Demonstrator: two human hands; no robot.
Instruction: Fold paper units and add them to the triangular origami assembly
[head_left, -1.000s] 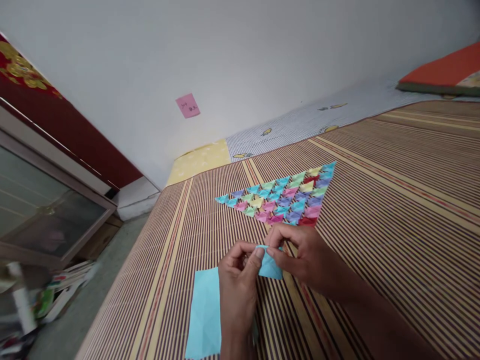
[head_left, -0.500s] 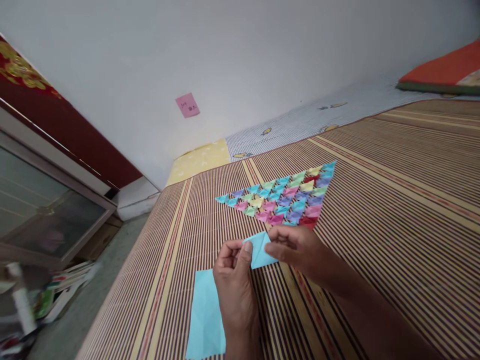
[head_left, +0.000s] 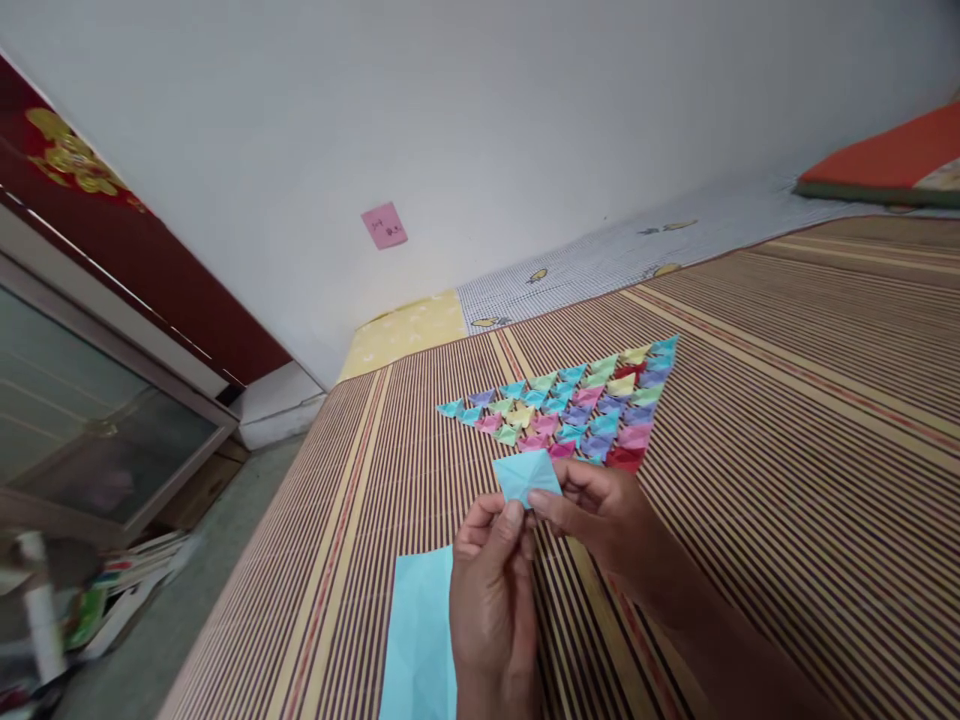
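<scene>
Two-handed, holding squarish blue paper (head_left: 525, 474) clamped in fingers (head_left: 512, 513) of left hand (head_left: 486, 585) and right hand (head_left: 604, 508), with far edge running left-to-right.

left hand (head_left: 491, 590) upright, thumb and fingers pinching | right hand (head_left: 596, 500) pinching too, thumb towards left's | right forearm (head_left: 724, 630) slanting | hands close together from here

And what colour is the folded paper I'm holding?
The folded paper is light blue, with faint crease lines; it shows best in the head view.
</scene>
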